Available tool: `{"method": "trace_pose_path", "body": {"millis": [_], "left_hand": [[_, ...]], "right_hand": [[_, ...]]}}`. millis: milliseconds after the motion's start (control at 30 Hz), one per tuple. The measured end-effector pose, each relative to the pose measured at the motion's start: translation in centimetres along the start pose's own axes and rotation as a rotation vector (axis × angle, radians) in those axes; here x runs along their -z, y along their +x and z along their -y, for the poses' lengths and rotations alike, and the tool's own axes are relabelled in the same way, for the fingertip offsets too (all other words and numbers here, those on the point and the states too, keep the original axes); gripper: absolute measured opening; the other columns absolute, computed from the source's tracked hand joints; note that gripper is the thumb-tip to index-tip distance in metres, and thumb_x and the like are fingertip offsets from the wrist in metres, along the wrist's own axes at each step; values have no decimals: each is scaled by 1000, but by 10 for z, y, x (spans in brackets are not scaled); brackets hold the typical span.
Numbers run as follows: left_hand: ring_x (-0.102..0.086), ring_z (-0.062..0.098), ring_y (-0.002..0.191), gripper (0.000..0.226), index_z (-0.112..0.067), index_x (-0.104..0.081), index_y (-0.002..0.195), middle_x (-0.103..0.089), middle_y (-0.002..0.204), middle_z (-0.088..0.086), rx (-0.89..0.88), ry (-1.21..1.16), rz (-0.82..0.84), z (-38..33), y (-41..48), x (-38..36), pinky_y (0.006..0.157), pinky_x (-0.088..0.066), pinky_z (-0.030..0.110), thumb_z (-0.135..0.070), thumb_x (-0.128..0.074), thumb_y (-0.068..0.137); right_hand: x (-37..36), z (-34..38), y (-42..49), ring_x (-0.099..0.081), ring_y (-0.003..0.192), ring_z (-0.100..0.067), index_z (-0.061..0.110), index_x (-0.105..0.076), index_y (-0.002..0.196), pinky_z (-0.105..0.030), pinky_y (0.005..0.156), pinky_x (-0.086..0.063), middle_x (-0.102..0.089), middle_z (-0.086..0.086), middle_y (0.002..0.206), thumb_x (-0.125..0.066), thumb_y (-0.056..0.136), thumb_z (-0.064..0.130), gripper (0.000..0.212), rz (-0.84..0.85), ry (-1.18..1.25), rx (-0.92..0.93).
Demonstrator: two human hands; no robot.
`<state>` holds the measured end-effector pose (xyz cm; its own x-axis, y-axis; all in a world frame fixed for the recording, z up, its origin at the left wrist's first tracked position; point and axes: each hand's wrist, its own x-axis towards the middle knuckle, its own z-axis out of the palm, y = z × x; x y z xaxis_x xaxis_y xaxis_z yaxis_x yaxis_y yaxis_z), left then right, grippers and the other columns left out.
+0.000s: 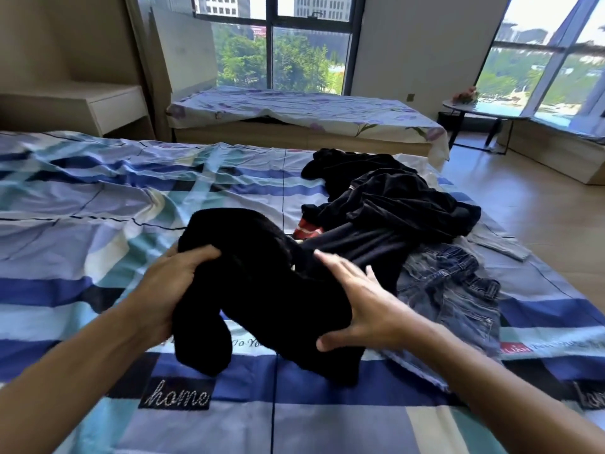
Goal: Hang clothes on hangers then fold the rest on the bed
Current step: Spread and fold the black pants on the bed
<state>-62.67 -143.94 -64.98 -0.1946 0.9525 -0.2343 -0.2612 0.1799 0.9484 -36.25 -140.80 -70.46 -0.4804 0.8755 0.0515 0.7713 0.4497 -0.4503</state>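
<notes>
A thick black garment (pixel 262 290) is bunched up just above the blue checked bed sheet (pixel 98 198). My left hand (pixel 170 283) grips its left end, fingers curled over the cloth. My right hand (pixel 363 306) is on its right side, thumb under the cloth and fingers spread and blurred. Behind it lies a pile of dark clothes (pixel 393 198) with a red and white piece (pixel 306 229) poking out. Blue jeans (pixel 448 290) lie to the right of my right hand. No hangers are in view.
A second bed with a floral sheet (pixel 304 109) stands beyond, under the window. A low white shelf (pixel 108 103) is at the back left. A small round table (pixel 474 109) with flowers stands at the right, next to bare wooden floor (pixel 540 208).
</notes>
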Motion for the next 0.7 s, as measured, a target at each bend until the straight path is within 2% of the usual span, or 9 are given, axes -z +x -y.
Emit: {"method": "trace_pose_path", "body": {"millis": [33,100,200,300,367,433,500,633,700], "left_hand": [[-56,12,34,10,-11,-63,83,-63,50,2,22,1,10,-3,-2,8,34,-46,19,-11,-58,92],[-56,14,33,26,-8,-69,69,-62,49,6,86,-11,41,-7,-7,22,34,-46,19,-16,-57,91],[-58,15,35,38,-11,-73,51,-64,51,6,115,-58,67,-14,-16,40,37,-47,18,-25,-60,83],[-64,17,43,30,-13,-78,64,-70,60,7,88,-144,170,-25,-24,62,40,-52,22,-42,-80,57],[-66,20,46,62,-12,-78,70,-70,64,9,78,-126,229,-29,-30,77,44,-54,25,-47,-98,22],[-68,19,51,78,-13,-78,74,-72,68,9,8,-78,250,-35,-34,85,48,-57,27,-46,-100,6],[-70,15,55,78,-15,-80,75,-73,71,7,-121,-3,272,-50,-37,83,50,-57,23,-49,-99,8],[-73,11,73,61,-20,-81,85,-77,87,3,-319,124,308,-95,-30,63,62,-57,21,-44,-100,32],[-73,10,76,41,-15,-79,91,-77,89,0,-384,99,271,-133,-22,51,64,-57,19,-29,-90,54]], "right_hand": [[-12,2,3,-21,149,-4,31,-13,158,-51,122,-4,-29,13,159,-86,63,50,121,14,4,-21],[-33,13,10,-50,131,-12,30,-39,144,-40,116,-28,-55,9,137,-79,71,38,84,-68,51,-21],[-48,37,15,-64,100,-22,23,-56,111,-37,85,-50,-69,1,103,-64,75,25,37,-128,146,-23],[-45,57,15,-64,94,-18,14,-61,112,-40,84,-51,-69,0,102,-64,78,16,34,-86,354,19],[-35,74,15,-62,104,-10,14,-61,124,-33,95,-49,-66,3,114,-66,82,10,43,-63,480,10],[-20,90,18,-60,101,1,30,-61,120,-27,96,-47,-65,10,112,-65,86,4,43,-55,604,10],[4,107,27,-61,94,4,40,-61,109,-22,89,-49,-67,15,104,-60,88,-1,46,-47,699,38],[65,138,57,-62,87,-22,22,-65,112,-28,73,-50,-70,-5,99,-46,93,-11,42,-161,873,60],[106,158,76,-61,89,-27,16,-65,117,-33,76,-49,-70,-13,103,-44,95,-9,39,-232,920,76]]}}
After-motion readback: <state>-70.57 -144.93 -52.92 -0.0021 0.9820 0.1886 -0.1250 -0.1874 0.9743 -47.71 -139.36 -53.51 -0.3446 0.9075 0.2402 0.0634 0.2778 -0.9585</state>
